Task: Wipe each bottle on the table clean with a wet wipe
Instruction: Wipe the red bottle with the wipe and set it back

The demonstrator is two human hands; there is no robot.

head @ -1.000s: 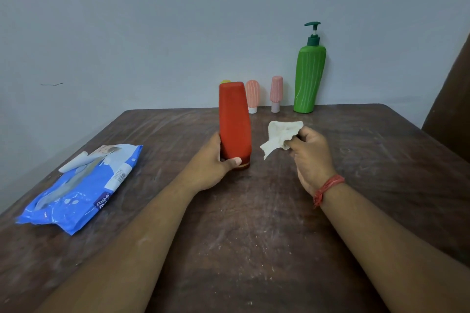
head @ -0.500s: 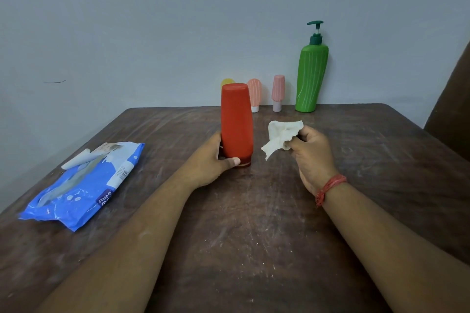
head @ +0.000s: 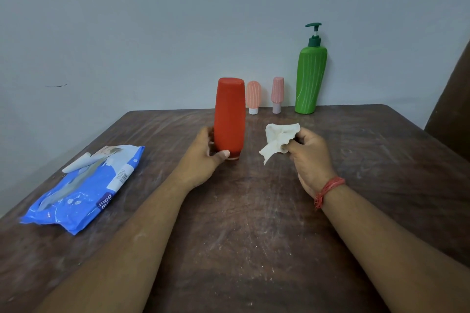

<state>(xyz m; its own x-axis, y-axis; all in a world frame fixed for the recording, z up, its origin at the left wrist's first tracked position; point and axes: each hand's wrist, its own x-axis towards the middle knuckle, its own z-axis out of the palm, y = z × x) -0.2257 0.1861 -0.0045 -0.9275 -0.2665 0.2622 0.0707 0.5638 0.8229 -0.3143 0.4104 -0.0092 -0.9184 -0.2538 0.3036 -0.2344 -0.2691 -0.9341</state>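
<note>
The wooden table (head: 254, 223) is carrying everything, its scuffed top sitting where it sat a second ago. Well out to the left of the left hand (head: 203, 160), the blue wipe pack (head: 84, 185) is lying flat with its flap peeled open, unmoved. Beyond the right hand (head: 309, 157), against the wall, the green pump bottle (head: 310, 79) is standing upright, and between it and the red bottle (head: 229, 117) two small pink bottles (head: 253, 96) (head: 277, 94) are standing cap-down. The left hand is gripping the red bottle near its base, thumb in front and fingers behind, keeping it upright on the table as before; a yellow top that was peeking out behind it half a second ago is now hidden. The right hand, just beside the bottle but apart from it, is pinching the crumpled wet wipe (head: 278, 141), probably between thumb and forefinger, with the wipe's position barely changing since earlier.
</note>
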